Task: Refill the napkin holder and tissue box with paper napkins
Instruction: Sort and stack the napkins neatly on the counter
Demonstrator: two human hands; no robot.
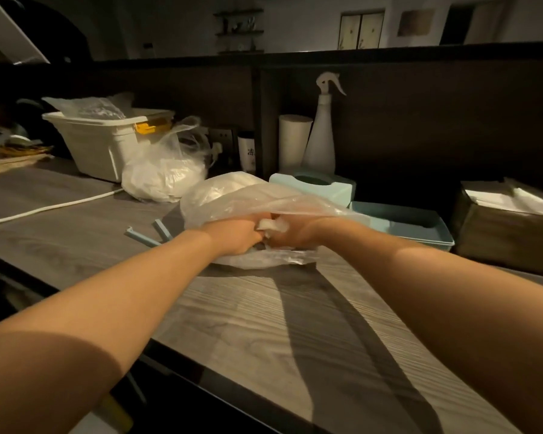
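Observation:
A clear plastic bag of white paper napkins lies on the grey wooden counter. My left hand and my right hand meet at the bag's near end, and both grip its bunched white plastic. Behind the bag stands a pale teal tissue box lid with an oval slot. Its open teal base tray lies to the right. A brown napkin holder with white napkins in it sits at the far right.
A second tied bag of napkins sits in front of a white plastic bin. A spray bottle and a white cylinder stand by the dark back wall. A white cable crosses the counter; blue clips lie left of my hands.

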